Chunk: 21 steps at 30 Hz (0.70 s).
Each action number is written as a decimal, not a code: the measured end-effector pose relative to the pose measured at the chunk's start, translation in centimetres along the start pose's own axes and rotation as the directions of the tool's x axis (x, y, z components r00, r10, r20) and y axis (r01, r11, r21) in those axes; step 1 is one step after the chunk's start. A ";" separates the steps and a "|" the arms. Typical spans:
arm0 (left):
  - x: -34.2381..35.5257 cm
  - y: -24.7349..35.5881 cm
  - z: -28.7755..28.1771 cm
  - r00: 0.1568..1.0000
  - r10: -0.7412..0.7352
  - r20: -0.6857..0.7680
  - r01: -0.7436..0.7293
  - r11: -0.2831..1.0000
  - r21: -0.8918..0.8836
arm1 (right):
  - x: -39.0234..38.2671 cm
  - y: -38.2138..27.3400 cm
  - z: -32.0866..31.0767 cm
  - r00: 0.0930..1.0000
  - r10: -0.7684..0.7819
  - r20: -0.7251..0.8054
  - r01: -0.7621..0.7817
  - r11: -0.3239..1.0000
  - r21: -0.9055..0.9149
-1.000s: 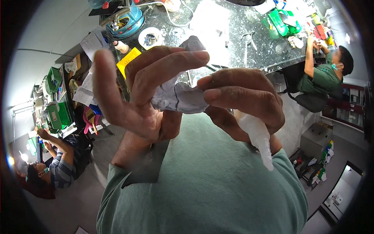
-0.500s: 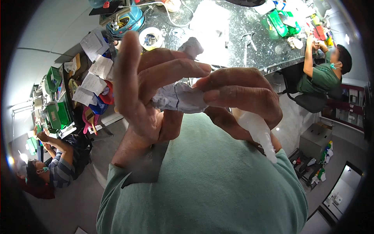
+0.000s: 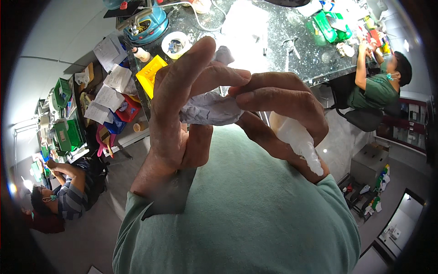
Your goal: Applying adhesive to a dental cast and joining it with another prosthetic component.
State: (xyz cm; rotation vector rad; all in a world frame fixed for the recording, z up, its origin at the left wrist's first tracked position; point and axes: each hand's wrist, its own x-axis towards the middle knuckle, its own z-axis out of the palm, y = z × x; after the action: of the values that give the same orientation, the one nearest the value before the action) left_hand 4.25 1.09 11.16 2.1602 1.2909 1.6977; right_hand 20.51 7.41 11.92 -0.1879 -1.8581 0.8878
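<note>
A pale grey, plaster-like lump (image 3: pixel 212 108) with a rough, creased surface is held up between my two hands, close to my chest. My left hand (image 3: pixel 171 102) grips its left end, one finger raised and the others bent around it. On the other end, the bent fingertips of my right hand (image 3: pixel 287 93) press. Tucked in that same hand is a whitish translucent squeeze bottle (image 3: pixel 296 139), its tapered, rough tip pointing down and right. Beyond my left fingers, a second pale lump (image 3: pixel 224 55) shows in part.
The dark speckled table holds a yellow tray (image 3: pixel 150 75), a small bottle (image 3: pixel 142 55), a white bowl (image 3: pixel 182 40), a blue machine (image 3: pixel 157 23), a caliper-like metal tool (image 3: pixel 290 48) and green bins (image 3: pixel 326 27). Co-workers sit at right (image 3: pixel 378 86) and left (image 3: pixel 73 196).
My left hand has shifted and its raised finger now tilts right, uncovering the yellow tray. The lump has turned; the dark line across it no longer shows. The squeeze bottle's tip sits slightly higher.
</note>
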 end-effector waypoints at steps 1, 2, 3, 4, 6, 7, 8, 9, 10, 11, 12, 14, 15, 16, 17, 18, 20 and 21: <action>0.0 -0.2 0.0 1.000 0.000 -0.001 0.000 1.000 0.000 | 0.1 0.0 0.0 1.000 -0.006 -0.005 0.006 1.000 -0.017; 0.1 -0.4 0.0 0.999 0.041 -0.009 -0.041 0.999 -0.007 | 0.1 -0.1 0.0 1.000 -0.006 -0.004 0.006 1.000 -0.016; 0.1 -0.5 0.0 0.996 0.082 -0.017 -0.082 0.997 -0.013 | 0.2 -0.1 0.0 1.000 -0.003 0.004 0.003 1.000 -0.025; 0.0 -0.4 -0.1 0.997 0.081 -0.018 -0.082 0.997 -0.013 | 0.2 -0.1 0.0 1.000 -0.001 0.012 0.001 0.999 -0.034; -0.1 -0.3 -0.1 0.998 0.067 0.010 -0.066 0.997 -0.048 | 0.0 0.7 -0.1 0.997 -0.071 0.013 0.071 0.997 -0.017; -0.2 -0.1 -0.2 0.998 0.067 0.011 -0.067 0.997 -0.048 | -0.1 1.0 -0.1 0.990 -0.141 0.013 0.141 0.990 0.001; -0.1 0.3 -0.5 0.998 0.025 0.065 -0.025 1.000 -0.014 | -0.1 1.0 0.0 0.990 -0.140 0.013 0.140 0.990 0.001; -0.1 0.5 -0.7 0.993 -0.018 0.118 0.016 1.000 0.023 | -0.2 1.0 0.0 0.994 -0.113 0.002 0.113 0.994 -0.005; -0.1 0.2 -0.7 0.993 -0.018 0.119 0.016 1.000 0.021 | -0.2 0.9 0.0 0.996 -0.086 -0.009 0.086 0.996 -0.011; -0.2 -0.1 -0.7 0.992 -0.019 0.122 0.019 1.000 0.005 | 0.0 0.7 0.0 0.996 -0.087 -0.006 0.087 0.996 -0.009; -0.3 -0.3 -0.7 0.992 -0.020 0.124 0.022 1.000 -0.011 | 0.3 0.4 -0.3 0.998 -0.062 0.018 0.063 0.997 -0.048; -0.4 0.1 -0.4 0.995 -0.033 0.094 0.034 0.999 -0.017 | 0.2 0.3 -0.7 0.999 -0.036 0.041 0.040 0.995 -0.089; -0.4 0.3 -0.2 0.997 -0.044 0.065 0.046 0.999 -0.024 | -0.1 0.5 -0.8 0.998 -0.004 0.057 0.008 0.997 -0.070; -0.4 0.3 -0.3 0.997 -0.044 0.065 0.046 0.999 -0.025 | -0.3 0.6 -0.9 0.997 0.027 0.073 -0.024 0.998 -0.052; -0.3 0.3 -0.3 0.997 -0.042 0.058 0.045 0.998 -0.054 | -0.2 0.5 -1.0 0.997 0.028 0.073 -0.024 0.998 -0.052; -0.3 0.3 -0.4 0.998 -0.040 0.050 0.044 0.996 -0.083 | -0.2 0.4 -1.0 0.996 0.031 0.085 -0.025 0.997 -0.075; -0.4 0.4 -0.3 0.998 -0.055 0.042 0.059 0.993 -0.098 | -0.3 0.3 -1.0 0.995 0.036 0.097 -0.026 0.995 -0.098; -0.3 0.5 -0.4 0.996 -0.063 0.065 0.068 0.995 -0.074 | -0.4 0.3 -1.0 0.995 0.058 0.086 -0.051 0.996 -0.079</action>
State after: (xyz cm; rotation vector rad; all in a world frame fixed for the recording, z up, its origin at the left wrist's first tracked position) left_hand 4.19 0.46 11.34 2.0876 1.2461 1.6145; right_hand 21.44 7.88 11.68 -0.2518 -1.9795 0.8747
